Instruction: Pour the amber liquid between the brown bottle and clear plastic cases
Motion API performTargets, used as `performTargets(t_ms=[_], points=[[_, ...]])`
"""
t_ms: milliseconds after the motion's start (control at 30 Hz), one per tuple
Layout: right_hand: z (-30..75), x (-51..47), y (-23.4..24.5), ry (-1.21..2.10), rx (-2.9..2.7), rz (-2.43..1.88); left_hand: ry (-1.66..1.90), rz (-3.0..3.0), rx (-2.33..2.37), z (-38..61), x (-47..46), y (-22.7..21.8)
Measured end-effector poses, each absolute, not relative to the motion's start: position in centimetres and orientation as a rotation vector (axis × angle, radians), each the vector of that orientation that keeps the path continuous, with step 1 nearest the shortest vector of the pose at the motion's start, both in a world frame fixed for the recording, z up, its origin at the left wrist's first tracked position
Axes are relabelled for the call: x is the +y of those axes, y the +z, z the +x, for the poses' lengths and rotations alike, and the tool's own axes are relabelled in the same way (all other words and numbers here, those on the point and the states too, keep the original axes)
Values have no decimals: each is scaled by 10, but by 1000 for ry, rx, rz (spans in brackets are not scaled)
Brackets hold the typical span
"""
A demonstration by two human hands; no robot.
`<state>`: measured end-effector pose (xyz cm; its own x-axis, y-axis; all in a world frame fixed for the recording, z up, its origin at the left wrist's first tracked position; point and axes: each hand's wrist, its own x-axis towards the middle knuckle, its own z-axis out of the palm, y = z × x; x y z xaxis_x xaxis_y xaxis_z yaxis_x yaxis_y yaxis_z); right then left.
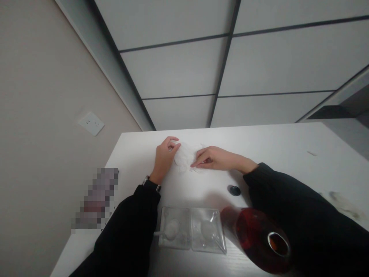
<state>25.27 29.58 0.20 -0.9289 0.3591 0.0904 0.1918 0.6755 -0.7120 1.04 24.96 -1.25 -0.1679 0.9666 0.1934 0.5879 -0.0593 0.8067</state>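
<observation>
We've got a white tissue (184, 156) at 12 o'clock on the table (288, 150), long axis 9-to-3, left hand (165, 154) narrowly pinching its edge, right hand (211, 158) touching, grip unclear.

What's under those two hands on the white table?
A crumpled piece of white tissue lies partly beneath the left hand and right hand on the table. Whatever is directly under the palms and fingers is covered and cannot be seen.
</observation>
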Motion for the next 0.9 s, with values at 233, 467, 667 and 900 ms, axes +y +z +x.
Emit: performTargets(t_ms=[233,467,667,900], points=[[255,297,3,1163,-2494,-495,1181,2067,1784,6,240,-4],[256,303,-13,790,-2427,-536,645,2501,1244,-2,202,0],[258,302,-22,698,-2590,-556,562,2522,1219,-13,200,5],[257,300,-16,623,-2601,-545,726,2563,1384,-8,210,5]])
